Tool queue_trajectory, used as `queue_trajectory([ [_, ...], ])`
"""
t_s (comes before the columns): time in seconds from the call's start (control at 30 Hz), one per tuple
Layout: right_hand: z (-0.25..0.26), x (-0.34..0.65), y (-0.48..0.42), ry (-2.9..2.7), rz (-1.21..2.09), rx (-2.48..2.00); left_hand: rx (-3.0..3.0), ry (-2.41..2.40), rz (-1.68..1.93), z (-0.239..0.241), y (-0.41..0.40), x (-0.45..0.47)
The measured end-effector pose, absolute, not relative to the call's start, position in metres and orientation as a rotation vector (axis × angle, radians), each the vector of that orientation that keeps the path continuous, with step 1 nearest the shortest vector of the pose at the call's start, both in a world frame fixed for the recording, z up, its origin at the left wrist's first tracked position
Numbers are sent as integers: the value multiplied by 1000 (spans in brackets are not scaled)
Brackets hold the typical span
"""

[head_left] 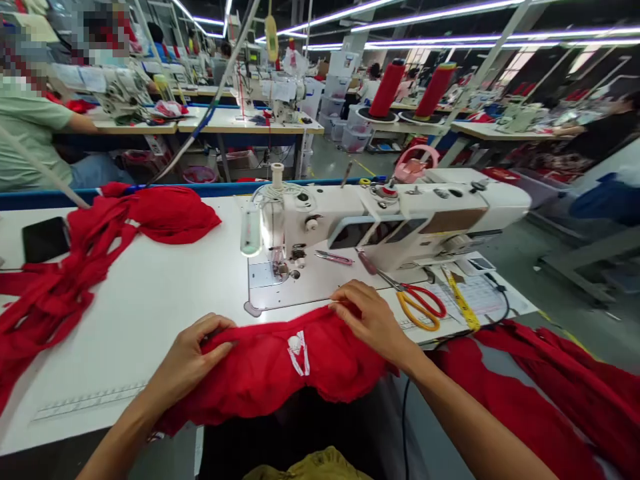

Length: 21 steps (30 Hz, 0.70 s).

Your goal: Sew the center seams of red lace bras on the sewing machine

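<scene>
A red fabric piece with a white label lies at the table's near edge in front of the white sewing machine. My left hand pinches the fabric's left end, fingers closed on it. My right hand grips the fabric's upper right edge, just short of the needle plate. Scissors with orange and red handles lie right of my right hand.
A heap of red fabric covers the left of the white table, by a black phone. More red cloth hangs at the right. A yellow tape measure, pink clippers and two red thread cones are near. A person in green sits beyond.
</scene>
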State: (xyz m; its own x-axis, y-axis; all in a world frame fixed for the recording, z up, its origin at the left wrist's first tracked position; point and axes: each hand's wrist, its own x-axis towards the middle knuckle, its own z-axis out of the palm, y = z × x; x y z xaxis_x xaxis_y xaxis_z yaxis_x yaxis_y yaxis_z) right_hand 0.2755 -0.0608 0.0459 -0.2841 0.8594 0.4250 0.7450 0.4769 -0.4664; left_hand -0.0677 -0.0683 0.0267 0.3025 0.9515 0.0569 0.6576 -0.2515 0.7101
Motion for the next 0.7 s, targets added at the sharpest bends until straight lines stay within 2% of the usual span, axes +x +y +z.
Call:
queue_trajectory([
  [0.13,34,292,-66,-2101,263,-1301,2447,1509,842,31,-70,-48],
  [0.3,28,296,-58,-2174,275,-1253,2508,1474,1078,34,-86,28],
  [0.43,27,294,-56,-2277,182,-1255,2522,1553,1044,22,-90,72],
  [0.7,23,284,-45,-2372,123,-1249,2583,1823,882,11,-76,95],
])
